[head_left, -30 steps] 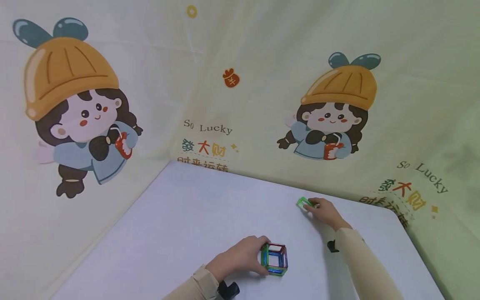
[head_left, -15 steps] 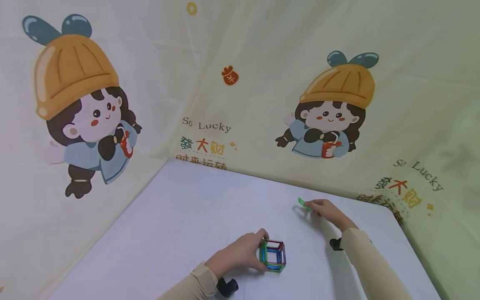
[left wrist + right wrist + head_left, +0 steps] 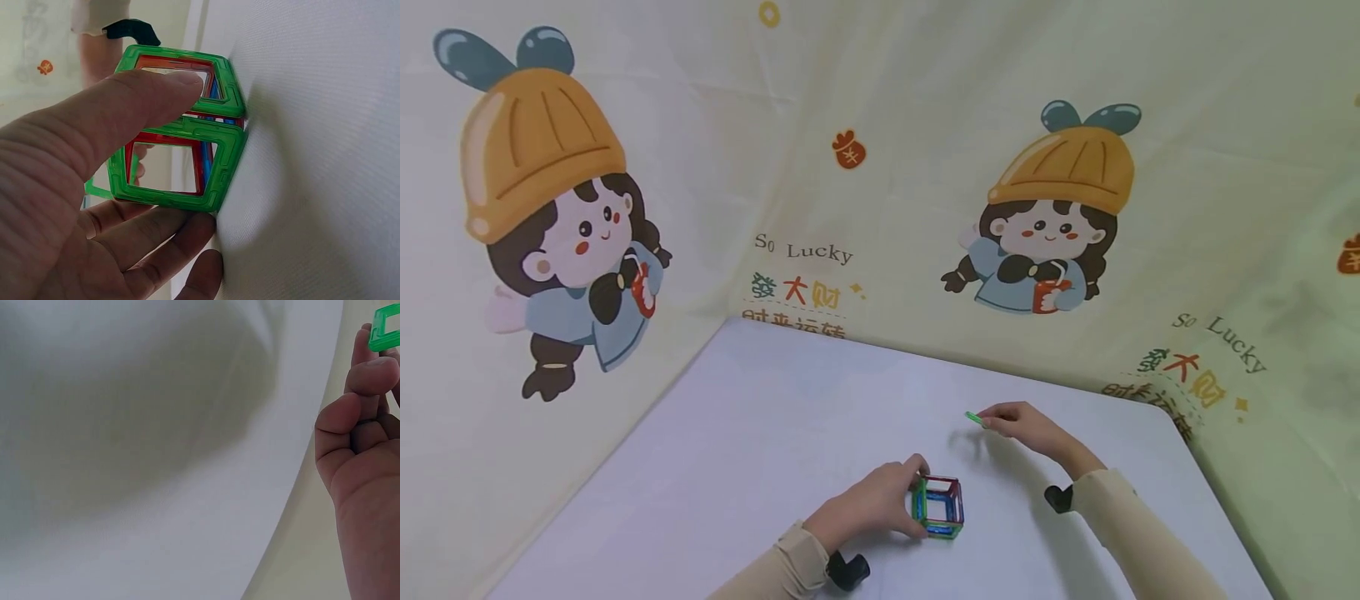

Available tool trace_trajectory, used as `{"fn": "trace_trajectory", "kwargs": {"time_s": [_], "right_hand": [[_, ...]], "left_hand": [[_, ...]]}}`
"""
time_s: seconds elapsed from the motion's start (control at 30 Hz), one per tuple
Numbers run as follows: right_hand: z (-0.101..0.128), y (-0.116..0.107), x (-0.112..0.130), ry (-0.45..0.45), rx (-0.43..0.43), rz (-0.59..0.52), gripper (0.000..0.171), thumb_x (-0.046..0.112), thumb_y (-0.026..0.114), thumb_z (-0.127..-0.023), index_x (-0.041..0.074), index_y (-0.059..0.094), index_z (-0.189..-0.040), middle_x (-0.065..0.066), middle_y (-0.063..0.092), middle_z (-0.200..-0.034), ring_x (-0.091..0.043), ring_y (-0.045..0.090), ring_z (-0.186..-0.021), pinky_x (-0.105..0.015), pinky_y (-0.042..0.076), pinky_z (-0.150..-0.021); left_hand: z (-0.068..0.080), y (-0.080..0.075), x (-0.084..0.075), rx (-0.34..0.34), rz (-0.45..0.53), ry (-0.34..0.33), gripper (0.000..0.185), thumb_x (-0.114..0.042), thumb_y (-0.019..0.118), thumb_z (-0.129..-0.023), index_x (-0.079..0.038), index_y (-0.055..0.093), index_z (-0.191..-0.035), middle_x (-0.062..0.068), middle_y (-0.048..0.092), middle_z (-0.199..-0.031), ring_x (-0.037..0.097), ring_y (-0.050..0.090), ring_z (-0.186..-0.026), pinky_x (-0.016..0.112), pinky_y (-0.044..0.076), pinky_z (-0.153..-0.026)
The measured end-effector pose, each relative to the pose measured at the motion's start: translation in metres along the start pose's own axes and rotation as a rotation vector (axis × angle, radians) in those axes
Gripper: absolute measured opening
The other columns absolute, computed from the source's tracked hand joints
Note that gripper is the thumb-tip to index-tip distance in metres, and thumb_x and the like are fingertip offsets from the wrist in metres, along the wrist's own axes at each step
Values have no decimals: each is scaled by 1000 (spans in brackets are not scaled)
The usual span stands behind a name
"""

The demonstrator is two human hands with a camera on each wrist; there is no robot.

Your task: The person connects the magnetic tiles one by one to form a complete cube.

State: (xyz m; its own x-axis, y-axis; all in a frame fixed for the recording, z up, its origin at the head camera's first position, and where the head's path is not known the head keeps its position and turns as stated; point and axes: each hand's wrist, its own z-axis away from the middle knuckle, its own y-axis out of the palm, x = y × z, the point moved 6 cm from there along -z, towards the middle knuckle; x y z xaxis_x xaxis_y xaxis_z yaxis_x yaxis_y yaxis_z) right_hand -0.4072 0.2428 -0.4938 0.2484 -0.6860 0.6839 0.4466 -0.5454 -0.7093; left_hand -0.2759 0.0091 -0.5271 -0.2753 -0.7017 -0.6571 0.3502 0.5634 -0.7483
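On the table my left hand grips an open-framed block of magnetic tiles in red, blue and green. The left wrist view shows its two green square tiles side by side, the thumb lying across the upper one and the other fingers curled below. Farther back, my right hand pinches a single green magnetic tile, held above the table and nearly edge-on in the head view. In the right wrist view only a corner of that tile shows beyond the fingertips.
The white table has a rounded far right corner and meets a printed cloth backdrop behind and at left. A black strap piece sits at the left wrist and another at the right wrist.
My right hand has lifted the green tile off the table, turned it edge-on, and carried it left. The left hand keeps its grip on the tile block, nearly still.
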Motion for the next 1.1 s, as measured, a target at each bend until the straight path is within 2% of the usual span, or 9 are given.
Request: {"fn": "trace_trajectory", "kwargs": {"time_s": [0.1, 0.17, 0.37, 0.6, 0.83, 0.97, 1.1], "right_hand": [[4, 7, 12, -43, 11, -3, 45, 43, 61, -102, 9, 71, -130, -9, 70, -128, -22, 64, -111, -44, 54, -96], [8, 11, 20, -84, 23, -9, 43, 40, 61, -103, 7, 71, -129, -10, 71, -126, -21, 63, -110, -41, 54, -95], [20, 24, 41, -190, 61, -46, 34, 29, 65, -101, 7, 71, -126, -14, 70, -113, -18, 57, -94, -29, 50, -79], [38, 43, 56, -267, 59, -37, 30, 25, 71, -96, 10, 71, -123, -3, 67, -99, -10, 56, -81, -24, 48, -68], [54, 63, 70, -389, 30, 18, 31, 27, 77, -92, 16, 69, -119, 2, 68, -103, -13, 57, -81, -28, 48, -70], [62, 73, 73, -410, 23, 58, 34, 30, 81, -88, 22, 67, -118, 3, 69, -107, -20, 60, -82, -32, 49, -73], [66, 80, 73, -410, 25, 79, 37, 32, 83, -86, 25, 65, -118, 0, 68, -109, -23, 61, -84, -29, 48, -75]], "left_hand": [[-1, 0, 1, 2, 5, -8, 73, -30, 98, -67, -23, 53, -126, -2, 71, -114, 8, 61, -100, 33, 53, -94], [-1, 0, 2, 6, 9, -15, 73, -30, 97, -68, -24, 53, -126, -3, 71, -114, 8, 60, -99, 32, 53, -93], [-1, 1, 5, 6, 10, -27, 75, -32, 97, -68, -24, 53, -128, -2, 70, -116, 8, 61, -102, 33, 54, -95], [0, 2, 6, -2, -7, -13, 75, -33, 97, -69, -23, 53, -129, -2, 71, -117, 8, 61, -102, 33, 54, -95], [1, 3, 6, 6, 18, -1, 72, -32, 97, -70, -24, 53, -127, -4, 71, -115, 7, 60, -101, 32, 54, -94], [3, 3, 4, 1, 6, 16, 73, -32, 97, -69, -23, 53, -128, -2, 72, -118, 8, 61, -102, 32, 53, -94], [2, 4, 3, -3, -11, 24, 74, -33, 97, -69, -22, 53, -129, -1, 71, -119, 7, 60, -102, 30, 53, -93]]}}
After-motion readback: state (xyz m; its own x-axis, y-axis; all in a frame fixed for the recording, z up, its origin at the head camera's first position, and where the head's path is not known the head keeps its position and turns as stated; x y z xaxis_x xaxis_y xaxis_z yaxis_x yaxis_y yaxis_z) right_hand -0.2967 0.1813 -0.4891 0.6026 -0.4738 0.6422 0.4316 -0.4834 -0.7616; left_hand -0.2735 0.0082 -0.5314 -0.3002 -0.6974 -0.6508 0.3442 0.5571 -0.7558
